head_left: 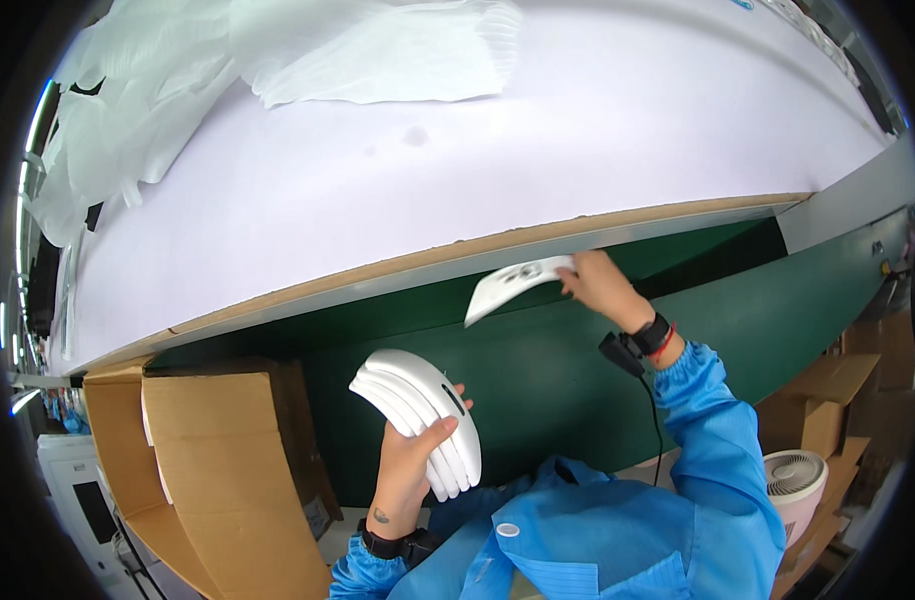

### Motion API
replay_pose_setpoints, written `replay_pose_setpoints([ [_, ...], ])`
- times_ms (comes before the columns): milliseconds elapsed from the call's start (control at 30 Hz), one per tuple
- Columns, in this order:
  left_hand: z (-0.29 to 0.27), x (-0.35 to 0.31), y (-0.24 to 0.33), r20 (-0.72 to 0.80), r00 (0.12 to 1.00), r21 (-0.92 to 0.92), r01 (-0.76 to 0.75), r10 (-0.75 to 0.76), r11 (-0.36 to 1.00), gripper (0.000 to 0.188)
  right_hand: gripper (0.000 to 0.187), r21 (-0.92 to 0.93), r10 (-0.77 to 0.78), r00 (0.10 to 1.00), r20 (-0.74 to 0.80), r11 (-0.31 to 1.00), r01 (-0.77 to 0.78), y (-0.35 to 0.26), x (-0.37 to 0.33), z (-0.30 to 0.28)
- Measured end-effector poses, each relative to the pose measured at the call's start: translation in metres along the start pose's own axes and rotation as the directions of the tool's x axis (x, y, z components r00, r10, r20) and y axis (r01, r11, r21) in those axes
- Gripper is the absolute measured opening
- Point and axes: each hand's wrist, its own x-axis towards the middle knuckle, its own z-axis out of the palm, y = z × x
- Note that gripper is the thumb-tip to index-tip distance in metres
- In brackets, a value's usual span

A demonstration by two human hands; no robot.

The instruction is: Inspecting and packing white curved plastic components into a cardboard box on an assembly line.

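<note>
My left hand (415,462) is closed around a stack of several curved white plastic covers (415,405), nested one against another. A dark slot shows on the outermost cover. Farther off and to the right, my right hand (603,285) grips one end of a single curved white cover (518,283), its other end pointing left and down. Some dark openings or raised details sit on that piece; they are too small to make out. It is apart from the stack, above the green surface near the white table's edge.
An open cardboard box (223,470) stands at the left, with white pieces partly visible inside. The white tabletop (458,160) carries translucent plastic bags (378,60). Below its edge lies a green surface (538,390). A small fan (793,473) and cardboard boxes (813,405) are at the right.
</note>
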Motion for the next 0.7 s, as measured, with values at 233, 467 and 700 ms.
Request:
replay_pose_setpoints([
  [233, 0.012, -0.007, 0.014, 0.054, 0.987, 0.083, -0.156, 0.152, 0.984, 0.063, 0.02, 0.269, -0.287, 0.954, 0.086, 0.929, 0.255, -0.078, -0.052, 0.013],
  [467, 0.019, -0.038, 0.022, 0.308, 0.951, -0.113, 0.036, 0.0, 0.993, 0.071, 0.029, 0.899, -0.281, 0.935, 0.216, 0.431, -0.078, -0.153, -0.081, 0.016],
  [700, 0.024, -0.055, 0.034, 0.186, 0.981, 0.072, -0.067, 0.052, 0.995, 0.072, 0.035, 0.936, -0.305, 0.932, 0.198, 0.342, -0.087, -0.18, -0.086, 0.002],
])
